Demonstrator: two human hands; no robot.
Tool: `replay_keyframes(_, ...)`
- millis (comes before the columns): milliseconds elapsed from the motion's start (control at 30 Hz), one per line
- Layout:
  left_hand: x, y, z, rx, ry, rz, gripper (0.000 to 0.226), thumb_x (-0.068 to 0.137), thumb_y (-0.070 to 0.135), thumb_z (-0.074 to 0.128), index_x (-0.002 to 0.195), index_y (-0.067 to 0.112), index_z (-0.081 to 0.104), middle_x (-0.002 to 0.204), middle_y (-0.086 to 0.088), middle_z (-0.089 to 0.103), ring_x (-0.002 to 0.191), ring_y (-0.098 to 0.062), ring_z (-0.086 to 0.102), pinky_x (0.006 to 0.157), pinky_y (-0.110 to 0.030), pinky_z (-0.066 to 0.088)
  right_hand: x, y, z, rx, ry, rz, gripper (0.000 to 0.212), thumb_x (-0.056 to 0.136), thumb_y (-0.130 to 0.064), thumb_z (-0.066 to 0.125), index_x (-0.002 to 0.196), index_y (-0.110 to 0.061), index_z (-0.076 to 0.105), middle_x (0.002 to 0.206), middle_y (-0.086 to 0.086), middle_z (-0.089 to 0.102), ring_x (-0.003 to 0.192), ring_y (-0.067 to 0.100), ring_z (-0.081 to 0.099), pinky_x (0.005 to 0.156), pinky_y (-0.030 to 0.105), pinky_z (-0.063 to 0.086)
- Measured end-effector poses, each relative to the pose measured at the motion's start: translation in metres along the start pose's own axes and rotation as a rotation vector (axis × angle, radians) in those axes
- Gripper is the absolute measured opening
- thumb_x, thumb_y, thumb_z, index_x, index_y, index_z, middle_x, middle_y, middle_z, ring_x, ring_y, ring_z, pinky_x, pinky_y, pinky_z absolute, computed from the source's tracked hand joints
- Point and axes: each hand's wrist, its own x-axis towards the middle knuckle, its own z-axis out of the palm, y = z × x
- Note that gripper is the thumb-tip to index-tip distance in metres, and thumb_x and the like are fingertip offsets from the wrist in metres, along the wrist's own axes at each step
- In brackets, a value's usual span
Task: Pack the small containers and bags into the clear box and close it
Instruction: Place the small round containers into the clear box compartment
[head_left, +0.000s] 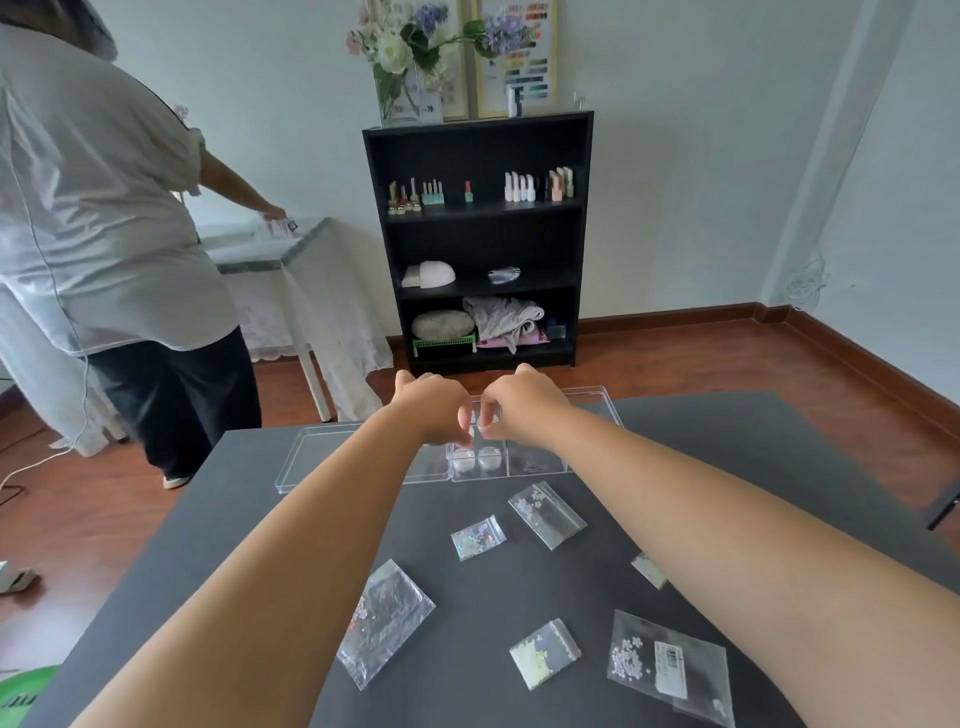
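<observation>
Clear box, compartmented, lying open at the far edge of the dark worktop, its lid laid flat just beside it on the left; both hands meet above its middle section. Grip: left hand and right hand each with fingers curled into a pinch, fingertips nearly touching, seemingly on one small pale container held between them, though it is too hidden to say which hand bears it. Directly below, two small round containers already sit side by side in one compartment; the compartment to their right looks unfilled. Step in hand, by judgement: seating the small containers, early in the packing. Outward, nearer the person and still unpacked: holographic bag, flower-print bag, large clear bag, yellow-filled bag, labelled bag, and a further bag partly hidden under the right forearm. Next move calls for lowering the held piece squarely into a free cell, releasing, then gathering the flat bags, which will likely need sliding or pinching at an edge to lift, before the lid goes on
</observation>
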Motion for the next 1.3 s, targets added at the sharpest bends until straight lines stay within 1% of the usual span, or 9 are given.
replay_keyframes(167,0.001,-0.001,-0.003,-0.080,-0.105,0.048,0.011,0.081,0.045,0.068,0.086,0.036,0.070,0.101,0.015,0.065,0.099,-0.013,0.050,0.094,-0.045,0.028,0.005,-0.009,-0.001,-0.087,-0.086,0.024,0.014,0.081,-0.023,0.060,0.090,-0.023,0.071,0.098,0.002,0.068,0.115,0.025,0.045,0.090,0.039,0.048)
replay_keyframes(300,-0.001,-0.002,-0.006,-0.065,-0.121,0.071,0.006,0.082,0.043,0.067,0.086,0.038,0.068,0.101,0.014,0.066,0.102,-0.015,0.053,0.090,-0.041,0.031,0.008,-0.011,0.002,-0.128,-0.124,0.026,0.011,0.080,-0.022,0.058,0.085,-0.025,0.068,0.099,0.001,0.068,0.114,0.027,0.046,0.086,0.036,0.047)
replay_keyframes(400,-0.005,-0.002,-0.011,-0.021,-0.084,0.068,0.015,0.084,0.044,0.066,0.094,0.035,0.073,0.096,0.010,0.065,0.103,-0.019,0.052,0.092,-0.042,0.033,0.010,-0.011,0.005,-0.119,-0.121,0.013,0.007,0.082,-0.024,0.061,0.083,-0.026,0.067,0.101,0.002,0.068,0.113,0.028,0.047,0.079,0.034,0.040)
replay_keyframes(467,-0.009,-0.004,-0.014,-0.005,-0.016,0.061,0.019,0.085,0.045,0.063,0.097,0.035,0.073,0.099,0.008,0.066,0.105,-0.020,0.049,0.096,-0.043,0.033,0.012,-0.010,0.008,-0.106,-0.144,0.017,0.011,0.083,-0.023,0.058,0.085,-0.024,0.069,0.104,0.003,0.069,0.112,0.029,0.050,0.078,0.035,0.039)
replay_keyframes(567,-0.018,-0.010,-0.013,-0.053,0.074,0.032,0.018,0.086,0.044,0.059,0.092,0.036,0.073,0.099,0.012,0.065,0.107,-0.020,0.046,0.094,-0.045,0.033,0.014,-0.010,0.011,-0.116,-0.186,0.024,0.022,0.086,-0.021,0.054,0.097,-0.020,0.073,0.110,0.003,0.069,0.112,0.031,0.054,0.091,0.041,0.043)
replay_keyframes(733,-0.033,-0.012,0.001,-0.110,0.045,-0.003,0.025,0.092,0.043,0.048,0.099,0.037,0.071,0.119,0.013,0.063,0.119,-0.019,0.045,0.096,-0.045,0.029,0.017,-0.010,0.012,-0.151,-0.168,0.016,0.021,0.087,-0.025,0.056,0.099,-0.025,0.073,0.111,0.001,0.068,0.112,0.030,0.052,0.095,0.043,0.040)
replay_keyframes(1000,-0.033,-0.003,0.009,0.011,-0.007,0.040,0.038,0.093,0.028,0.034,0.103,0.027,0.070,0.115,0.003,0.063,0.117,-0.021,0.046,0.100,-0.044,0.027,0.018,-0.011,0.012,-0.148,-0.165,0.047,0.016,0.087,-0.022,0.064,0.097,-0.026,0.076,0.109,0.001,0.068,0.109,0.027,0.055,0.087,0.038,0.039)
replay_keyframes(1133,-0.030,-0.006,0.015,-0.067,0.001,0.053,0.037,0.091,0.030,0.036,0.099,0.029,0.072,0.120,0.006,0.063,0.121,-0.020,0.042,0.100,-0.044,0.026,0.017,-0.010,0.013,-0.154,-0.153,0.051,0.018,0.083,-0.015,0.066,0.087,-0.029,0.076,0.104,-0.003,0.069,0.107,0.024,0.055,0.083,0.034,0.039)
replay_keyframes(1300,-0.032,-0.009,0.018,-0.150,0.056,0.062,0.032,0.089,0.033,0.042,0.097,0.033,0.072,0.122,0.009,0.063,0.122,-0.019,0.042,0.100,-0.044,0.028,0.015,-0.008,0.015,-0.135,-0.138,0.019,0.019,0.085,-0.014,0.066,0.087,-0.029,0.078,0.106,-0.003,0.069,0.117,0.024,0.048,0.088,0.038,0.039)
